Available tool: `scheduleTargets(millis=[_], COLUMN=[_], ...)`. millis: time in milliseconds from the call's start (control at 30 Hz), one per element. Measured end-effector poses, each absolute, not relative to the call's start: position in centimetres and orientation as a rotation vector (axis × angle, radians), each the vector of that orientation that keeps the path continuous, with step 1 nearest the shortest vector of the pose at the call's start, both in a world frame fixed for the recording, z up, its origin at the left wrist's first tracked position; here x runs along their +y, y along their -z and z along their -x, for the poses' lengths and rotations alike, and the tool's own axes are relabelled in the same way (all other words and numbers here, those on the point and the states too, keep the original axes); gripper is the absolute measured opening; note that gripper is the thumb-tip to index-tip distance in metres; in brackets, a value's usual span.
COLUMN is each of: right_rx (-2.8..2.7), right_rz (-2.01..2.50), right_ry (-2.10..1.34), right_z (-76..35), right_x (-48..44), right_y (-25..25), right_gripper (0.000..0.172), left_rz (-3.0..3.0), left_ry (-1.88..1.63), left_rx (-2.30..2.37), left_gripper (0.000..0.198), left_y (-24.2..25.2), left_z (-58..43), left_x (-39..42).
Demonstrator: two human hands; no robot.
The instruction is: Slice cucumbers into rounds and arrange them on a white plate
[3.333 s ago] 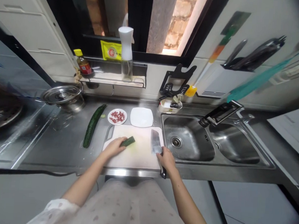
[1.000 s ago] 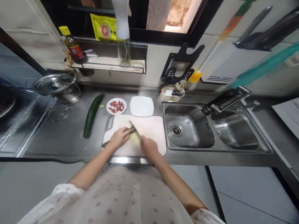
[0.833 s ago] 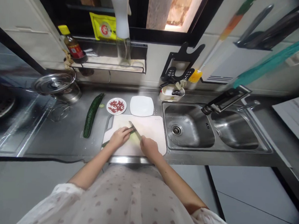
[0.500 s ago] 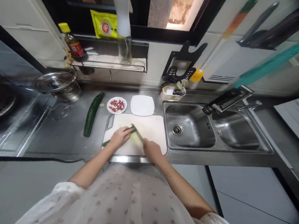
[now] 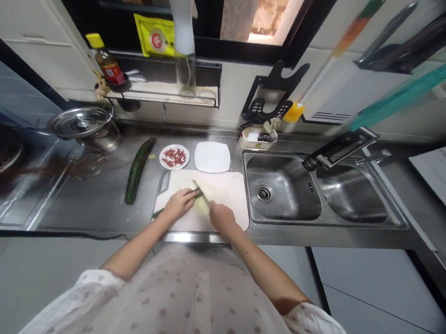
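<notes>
On the white cutting board (image 5: 228, 197), my left hand (image 5: 179, 203) presses down on a piece of cucumber (image 5: 158, 213) whose dark green skin shows on both sides of the fingers. My right hand (image 5: 223, 218) is closed round the handle of a kitchen knife (image 5: 201, 193). The blade slants up and left, its edge beside my left fingertips at the cucumber's end. Pale green cut pieces (image 5: 201, 206) lie by the blade, partly hidden and blurred. A whole cucumber (image 5: 138, 171) rests on the counter left of the board, with a small cucumber end (image 5: 151, 156) next to it.
Behind the board stand a small plate of chopped red pieces (image 5: 174, 157) and a white square plate (image 5: 212, 157). A double steel sink (image 5: 282, 191) lies to the right. A lidded pot (image 5: 93, 129) is at the left, and a utensil holder (image 5: 257, 139) stands by the wall.
My right hand has shifted slightly left and up with the knife, and the blade tip now points farther up the board. My left hand stays nearly in place on the cucumber.
</notes>
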State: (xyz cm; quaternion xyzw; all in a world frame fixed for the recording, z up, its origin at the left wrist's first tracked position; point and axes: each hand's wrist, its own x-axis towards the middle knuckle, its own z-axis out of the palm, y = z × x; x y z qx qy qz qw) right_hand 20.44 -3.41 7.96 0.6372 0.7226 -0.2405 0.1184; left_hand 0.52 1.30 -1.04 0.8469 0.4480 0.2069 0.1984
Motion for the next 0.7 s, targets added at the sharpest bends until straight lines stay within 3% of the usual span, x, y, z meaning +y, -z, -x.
scheduleTargets(millis=[367,700], right_rx=[2.187,2.034], right_rz=[-1.880,-1.828], right_ry=[0.691,0.741], right_z=[-19.1,-20.5], right_x=[-1.6,-4.2], right_y=[-6.7,-8.8], right_gripper=[0.033,0.031], left_rz=[-2.367,-2.349], left_ry=[-0.582,-0.575], left_rx=[1.254,1.263], left_gripper=[0.037,0.038], left_y=[0.9,0.7], left_z=[-0.5,-0.6], left_x=[1.3,1.3])
